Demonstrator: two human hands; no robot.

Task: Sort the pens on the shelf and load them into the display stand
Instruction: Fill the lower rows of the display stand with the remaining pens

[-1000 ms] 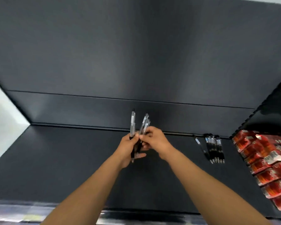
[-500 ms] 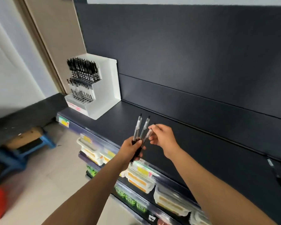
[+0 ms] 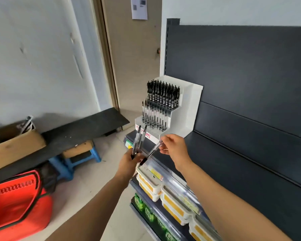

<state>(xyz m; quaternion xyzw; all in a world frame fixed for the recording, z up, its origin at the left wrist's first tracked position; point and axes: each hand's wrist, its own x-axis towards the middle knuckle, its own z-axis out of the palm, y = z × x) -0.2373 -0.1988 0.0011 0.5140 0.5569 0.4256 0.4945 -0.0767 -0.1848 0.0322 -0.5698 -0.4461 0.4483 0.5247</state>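
Left hand point(image 3: 129, 161) fingers pinching two clear-barrelled pens point(image 3: 138, 141), right hand point(image 3: 174, 147) fingers pinching one slanted pen point(image 3: 152, 151) — white stepped stand point(image 3: 189, 108) behind

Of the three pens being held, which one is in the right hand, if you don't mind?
The slanted pen, pinched by the right hand. The other two pens stand nearly upright in the left hand.

One camera is sitting on the person's head, looking forward and down over both arms. It is facing the end of a dark shelf point(image 3: 233, 159), where a white display stand point(image 3: 188, 108) is standing. The hands are showing close up in the middle, the floor point(image 3: 94, 185) lower down on the left.
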